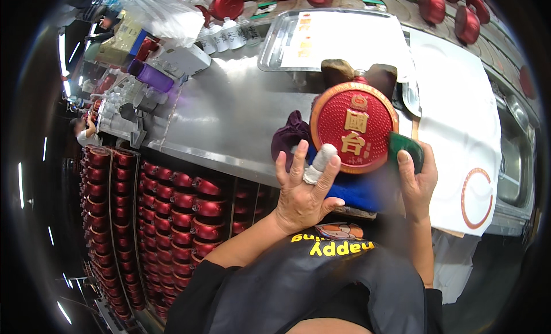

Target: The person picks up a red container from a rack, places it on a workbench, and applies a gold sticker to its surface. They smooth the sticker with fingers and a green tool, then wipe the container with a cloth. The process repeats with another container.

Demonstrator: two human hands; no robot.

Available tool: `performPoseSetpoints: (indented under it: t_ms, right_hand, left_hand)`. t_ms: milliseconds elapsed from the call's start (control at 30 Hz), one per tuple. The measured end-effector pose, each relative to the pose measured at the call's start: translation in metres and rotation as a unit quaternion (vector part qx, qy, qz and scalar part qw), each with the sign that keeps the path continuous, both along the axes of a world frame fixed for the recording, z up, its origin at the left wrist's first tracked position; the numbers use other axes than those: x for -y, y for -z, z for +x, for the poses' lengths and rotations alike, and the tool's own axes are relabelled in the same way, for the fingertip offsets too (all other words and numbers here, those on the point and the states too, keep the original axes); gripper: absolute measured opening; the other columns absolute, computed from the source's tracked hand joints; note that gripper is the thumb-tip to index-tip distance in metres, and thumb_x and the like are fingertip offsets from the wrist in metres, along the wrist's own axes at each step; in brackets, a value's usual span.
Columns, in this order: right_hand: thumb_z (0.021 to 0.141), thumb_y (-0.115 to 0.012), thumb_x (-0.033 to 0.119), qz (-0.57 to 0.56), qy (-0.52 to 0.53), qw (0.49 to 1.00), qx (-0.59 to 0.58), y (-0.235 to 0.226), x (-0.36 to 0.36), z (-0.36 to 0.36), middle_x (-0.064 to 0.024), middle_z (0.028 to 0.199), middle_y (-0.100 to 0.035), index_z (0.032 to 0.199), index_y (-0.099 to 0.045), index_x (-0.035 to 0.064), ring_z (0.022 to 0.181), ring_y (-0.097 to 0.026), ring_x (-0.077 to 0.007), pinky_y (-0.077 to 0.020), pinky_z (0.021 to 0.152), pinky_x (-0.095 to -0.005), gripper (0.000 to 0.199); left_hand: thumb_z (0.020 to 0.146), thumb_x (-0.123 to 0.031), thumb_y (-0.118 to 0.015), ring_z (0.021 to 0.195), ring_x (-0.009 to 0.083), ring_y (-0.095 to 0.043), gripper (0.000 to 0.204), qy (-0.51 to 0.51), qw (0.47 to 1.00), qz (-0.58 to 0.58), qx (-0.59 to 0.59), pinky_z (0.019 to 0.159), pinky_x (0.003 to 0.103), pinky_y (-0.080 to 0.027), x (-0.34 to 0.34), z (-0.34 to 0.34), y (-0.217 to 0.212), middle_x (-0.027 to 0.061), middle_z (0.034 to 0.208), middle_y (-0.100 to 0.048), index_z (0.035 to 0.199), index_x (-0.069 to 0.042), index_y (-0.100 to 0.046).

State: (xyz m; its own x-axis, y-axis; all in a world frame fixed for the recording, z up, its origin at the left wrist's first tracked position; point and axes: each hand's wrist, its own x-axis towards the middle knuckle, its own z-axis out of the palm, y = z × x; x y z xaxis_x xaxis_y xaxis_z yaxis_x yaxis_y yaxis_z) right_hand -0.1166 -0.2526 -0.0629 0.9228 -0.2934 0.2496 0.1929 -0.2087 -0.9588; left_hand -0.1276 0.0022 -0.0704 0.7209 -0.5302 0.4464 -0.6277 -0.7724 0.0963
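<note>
White bottles (232, 36) line up just left of a metal tray (271, 48), with a purple bottle (154, 76) and a white plastic bag (166, 15) farther left. Rows of red vessels (183, 199) stand racked to the tray's lower left.

From over here, the left hand (303, 199) looks fanned wide, back upward; the right hand (418, 182) curls in a pinching grip, forearm (423, 248) pointing nearly straight ahead
</note>
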Motion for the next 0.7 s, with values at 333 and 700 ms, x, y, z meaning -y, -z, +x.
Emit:
performPoseSetpoints:
  t_ms: [333, 700]
  right_hand:
    - [0.1, -0.071, 0.026, 0.086, -0.003, 0.995, -0.052, 0.01, 0.002, -0.003, -0.0074, 0.09, -0.066, 0.111, -0.061, -0.0014, 0.081, -0.061, -0.0144, -0.0505, 0.076, -0.0289, 0.031]
    - [0.104, -0.059, 0.008, -0.035, 0.006, 0.999, 0.037, -0.032, 0.073, -0.004, -0.0142, 0.133, -0.064, 0.142, -0.056, -0.0018, 0.111, -0.065, -0.0193, -0.0516, 0.097, -0.0301, 0.04]
  left_hand:
    - [0.108, -0.061, -0.034, 0.149, 0.0473, -0.033, 0.081, 0.075, 0.983, -0.119, -0.114, 0.121, 0.063, -0.016, -0.005, 0.102, -0.06, 0.0232, 0.134, -0.064, 0.159, 0.002, -0.036]
    - [0.105, -0.054, -0.053, 0.111, 0.0357, -0.049, 0.061, 0.065, 0.975, -0.183, -0.11, 0.101, 0.045, -0.04, 0.038, 0.142, -0.08, 0.0238, 0.106, -0.061, 0.132, 0.0, -0.061]
